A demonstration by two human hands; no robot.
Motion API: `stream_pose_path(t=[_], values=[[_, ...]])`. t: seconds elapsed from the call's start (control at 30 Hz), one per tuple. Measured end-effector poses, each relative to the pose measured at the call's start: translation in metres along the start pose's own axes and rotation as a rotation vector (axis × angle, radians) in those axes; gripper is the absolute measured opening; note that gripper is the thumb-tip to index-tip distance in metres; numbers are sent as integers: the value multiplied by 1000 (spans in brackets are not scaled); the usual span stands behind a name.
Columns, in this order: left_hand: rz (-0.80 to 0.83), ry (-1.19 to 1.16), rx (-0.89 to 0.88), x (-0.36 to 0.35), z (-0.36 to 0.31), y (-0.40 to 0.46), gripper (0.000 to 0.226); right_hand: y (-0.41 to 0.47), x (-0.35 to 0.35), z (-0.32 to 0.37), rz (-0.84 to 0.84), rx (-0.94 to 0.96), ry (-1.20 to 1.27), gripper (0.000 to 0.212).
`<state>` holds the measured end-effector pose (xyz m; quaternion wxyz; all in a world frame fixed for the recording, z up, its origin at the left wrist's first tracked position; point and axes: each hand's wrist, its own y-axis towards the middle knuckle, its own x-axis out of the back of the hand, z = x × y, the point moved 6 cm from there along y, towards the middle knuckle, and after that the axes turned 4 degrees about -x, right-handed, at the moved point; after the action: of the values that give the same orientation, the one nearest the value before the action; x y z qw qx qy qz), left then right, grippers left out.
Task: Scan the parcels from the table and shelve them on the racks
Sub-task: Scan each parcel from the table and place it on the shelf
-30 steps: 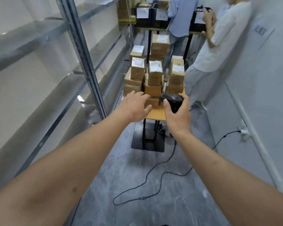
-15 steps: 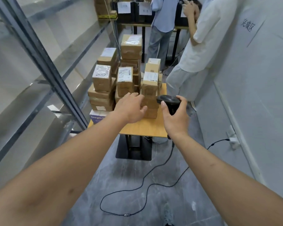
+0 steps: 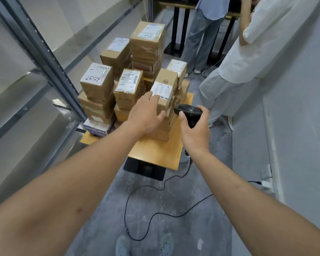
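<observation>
Closer now than 0.5 s back: left hand point(image 3: 146, 113) has reached the front parcel point(image 3: 164, 93), fingers spread over its near face, thumb by the label. Right hand point(image 3: 195, 130) wrapped round the scanner point(image 3: 188, 112), just beside it. Lift straight up w/ both sides gripped; stack's tall, neighbours touching. Tabletop point(image 3: 155, 150) edge near; rack post point(image 3: 44, 58) left, a person's legs right.

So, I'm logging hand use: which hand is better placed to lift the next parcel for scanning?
Left. The left hand already rests on the front labelled parcel, while the right hand grips the barcode scanner beside it.
</observation>
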<state>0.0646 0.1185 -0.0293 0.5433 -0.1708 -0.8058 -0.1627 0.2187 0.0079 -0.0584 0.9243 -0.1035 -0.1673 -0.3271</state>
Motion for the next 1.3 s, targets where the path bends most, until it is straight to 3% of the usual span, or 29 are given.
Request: stream_pose_path(t=[0.57, 0.87, 1.3], values=[[-78, -269, 226, -38, 28, 47, 82, 50, -9, -24, 21, -53, 1, 53], [-99, -410, 185, 4, 44, 23, 68, 36, -18, 2, 53, 37, 62, 52], [-166, -645, 73, 104, 90, -52, 42, -33, -36, 74, 185, 318, 162, 51]])
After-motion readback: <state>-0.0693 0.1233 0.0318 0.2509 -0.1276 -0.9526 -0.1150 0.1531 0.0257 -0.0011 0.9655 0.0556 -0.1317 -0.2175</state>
